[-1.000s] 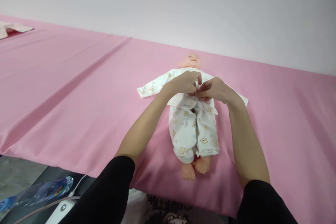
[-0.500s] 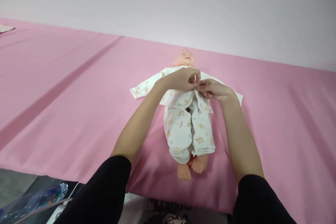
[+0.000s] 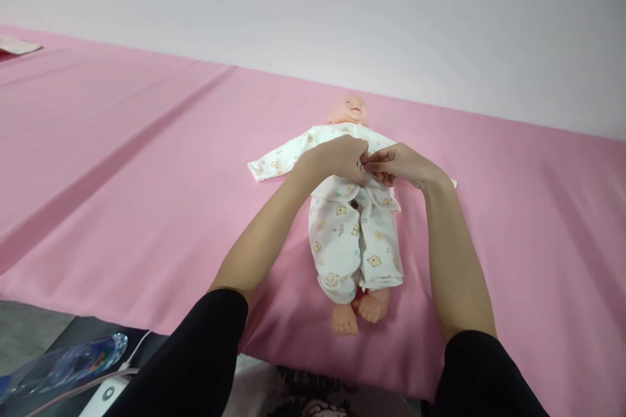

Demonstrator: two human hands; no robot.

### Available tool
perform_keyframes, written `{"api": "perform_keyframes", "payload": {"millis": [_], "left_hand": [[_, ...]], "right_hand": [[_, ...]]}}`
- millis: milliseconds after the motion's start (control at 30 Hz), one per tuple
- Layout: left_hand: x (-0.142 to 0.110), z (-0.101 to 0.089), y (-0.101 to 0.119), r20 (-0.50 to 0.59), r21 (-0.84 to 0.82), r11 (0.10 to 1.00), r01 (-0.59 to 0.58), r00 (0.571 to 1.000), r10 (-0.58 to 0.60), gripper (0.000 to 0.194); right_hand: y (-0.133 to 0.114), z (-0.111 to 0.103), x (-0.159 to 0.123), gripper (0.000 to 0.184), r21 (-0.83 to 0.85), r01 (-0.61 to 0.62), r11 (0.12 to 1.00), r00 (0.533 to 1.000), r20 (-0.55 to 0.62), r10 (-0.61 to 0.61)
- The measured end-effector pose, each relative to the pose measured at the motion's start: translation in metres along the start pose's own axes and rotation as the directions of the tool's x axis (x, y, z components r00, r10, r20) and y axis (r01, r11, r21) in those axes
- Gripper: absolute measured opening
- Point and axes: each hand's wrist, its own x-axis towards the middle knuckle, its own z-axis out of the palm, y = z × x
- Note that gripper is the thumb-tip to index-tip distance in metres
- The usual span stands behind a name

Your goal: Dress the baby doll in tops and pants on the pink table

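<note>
A baby doll (image 3: 353, 109) lies on its back on a pink sheet (image 3: 147, 163), head away from me, bare feet toward me. It wears a white printed shirt (image 3: 286, 158) and matching trousers (image 3: 355, 244). My left hand (image 3: 336, 159) and my right hand (image 3: 402, 165) meet over the doll's chest. Each pinches one front edge of the shirt where the two flaps come together. Whatever fastening lies under my fingertips is hidden.
A folded pale cloth (image 3: 17, 45) lies at the far left of the sheet. Below the sheet's near edge are a clear plastic bottle (image 3: 63, 361) and a white device with a cable (image 3: 105, 394). A grey wall stands behind the bed.
Both hands stayed pinched together over the doll's chest, shifting slightly lower on the shirt front. The view moved a little; the doll has not shifted.
</note>
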Motion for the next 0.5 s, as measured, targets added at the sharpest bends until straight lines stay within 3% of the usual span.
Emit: {"api": "perform_keyframes", "payload": {"millis": [133,200,267,300,367,433,500], "left_hand": [[-0.008,0.001,0.027,0.066,0.1,0.993,0.067,0.995,-0.074,0.057],[-0.013,0.002,0.043,0.095,0.167,0.982,0.089,0.99,-0.106,0.06],[-0.019,0.003,0.058,0.109,0.227,0.964,0.137,0.98,-0.165,0.046],[-0.022,0.004,0.063,0.099,0.241,0.957,0.161,0.977,-0.189,0.033],[-0.026,0.007,0.069,0.078,0.236,0.951,0.198,0.972,-0.222,0.013],[-0.029,0.011,0.067,0.066,0.18,0.964,0.196,0.975,-0.21,0.014],[-0.03,0.013,0.061,0.065,0.036,0.989,0.142,0.987,-0.144,0.018]], "right_hand": [[-0.015,0.011,-0.008,0.008,-0.279,-0.048,0.959,0.998,-0.044,0.038],[-0.02,0.018,-0.011,0.018,-0.523,-0.074,0.849,0.995,-0.093,0.03],[-0.021,0.024,-0.013,0.021,-0.711,-0.116,0.693,0.988,-0.155,0.006],[-0.021,0.026,-0.014,0.019,-0.759,-0.12,0.64,0.986,-0.167,-0.013],[-0.019,0.031,-0.018,0.013,-0.775,-0.103,0.624,0.986,-0.162,-0.039],[-0.013,0.036,-0.024,0.009,-0.753,-0.107,0.65,0.983,-0.177,-0.043],[-0.006,0.044,-0.031,0.018,-0.738,-0.111,0.665,0.977,-0.205,-0.065]]}}
